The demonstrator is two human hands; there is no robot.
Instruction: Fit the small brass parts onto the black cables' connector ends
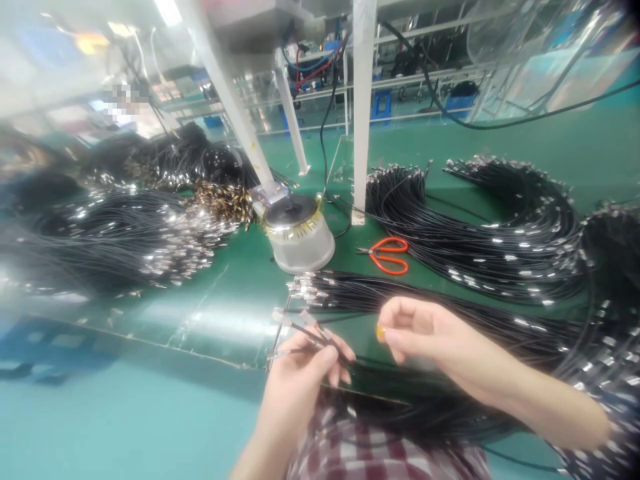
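Note:
My left hand (305, 363) is closed around a few black cables (314, 337), whose pale connector ends stick out to the left past the thumb. To its right, my right hand (420, 330) pinches a small yellow piece (381, 333) between thumb and fingertips; it looks like a bit of tape. The two hands are apart. Just beyond them lies a bundle of black cables (360, 291) with its silvery connector ends pointing left. More black cables (425, 380) run below my right hand toward my lap.
A white round dispenser (303, 248) with yellow tabs around its top stands mid-table. Red-handled scissors (390, 257) lie to its right. Large cable bundles (510, 247) curve along the right, and heaped cables (115, 227) cover the left. A white post (363, 113) rises from the green table (225, 300).

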